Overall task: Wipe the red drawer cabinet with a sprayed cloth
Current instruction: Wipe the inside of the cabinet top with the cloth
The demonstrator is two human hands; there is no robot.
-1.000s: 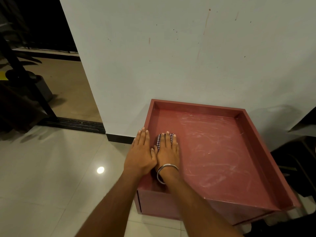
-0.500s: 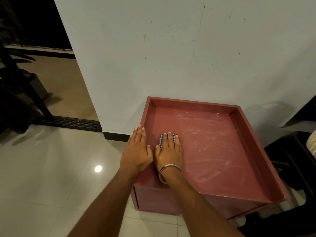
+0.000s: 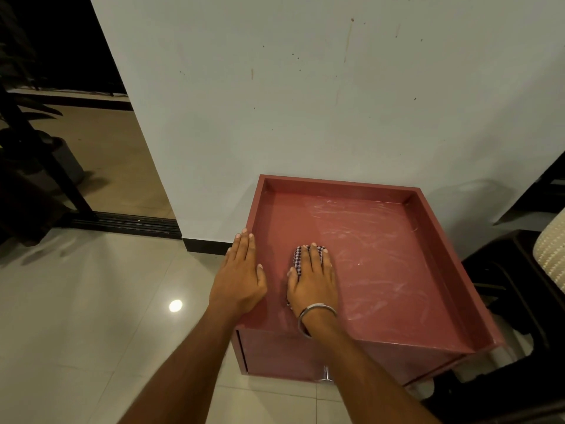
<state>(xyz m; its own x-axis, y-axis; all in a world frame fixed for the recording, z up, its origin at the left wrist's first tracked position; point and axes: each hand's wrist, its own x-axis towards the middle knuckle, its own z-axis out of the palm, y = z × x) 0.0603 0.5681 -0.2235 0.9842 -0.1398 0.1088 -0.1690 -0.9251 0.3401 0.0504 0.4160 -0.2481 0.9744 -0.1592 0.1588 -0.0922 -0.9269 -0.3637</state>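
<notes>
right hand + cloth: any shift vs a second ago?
Yes. The right hand, pressing the cloth, has slid rightward, away from the cabinet's left rim and the left hand resting there.

Both forearms reach forward from below, side by side. The left hand (image 3: 238,278) lies palm down, fingers (image 3: 244,246) straight and close together, thumb out to the right. The right hand (image 3: 313,281) lies flat too, fingers extended, a metal bangle (image 3: 315,316) round its wrist.
</notes>
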